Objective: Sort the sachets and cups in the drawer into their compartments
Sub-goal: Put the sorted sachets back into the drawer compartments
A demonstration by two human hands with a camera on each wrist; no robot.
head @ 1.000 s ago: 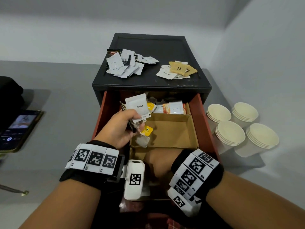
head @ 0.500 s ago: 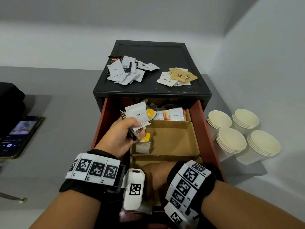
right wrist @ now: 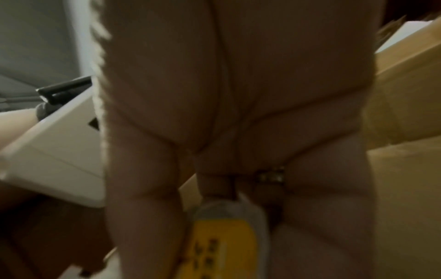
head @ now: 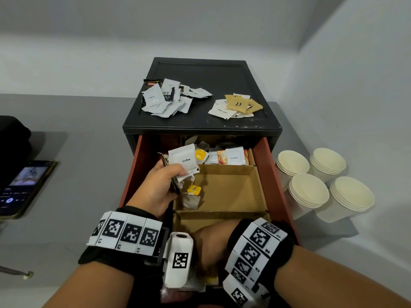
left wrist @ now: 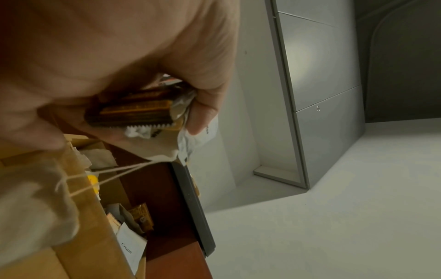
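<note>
- My left hand [head: 155, 187] grips a bunch of sachets [head: 183, 161], "Coffee" one on top, over the drawer's [head: 265, 165] left side; tea bag [head: 191, 200] dangles from it by its strings.
- Right hand [head: 211, 243] reaches into near compartment, fingers [right wrist: 143, 217] down round a yellow sachet [right wrist: 222, 243]; can't tell if pinched.
- Cup stacks [head: 322, 185] on floor, right of drawer.
- More sachets on cabinet top [head: 200, 72], far side.

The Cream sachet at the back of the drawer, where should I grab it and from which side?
Pinch the Cream sachet by its upper edge, coming from above with the fingers. It stands nearly upright, leaning on the packets behind, so the top edge is free, while its lower edge is tucked behind the cardboard divider.
</note>
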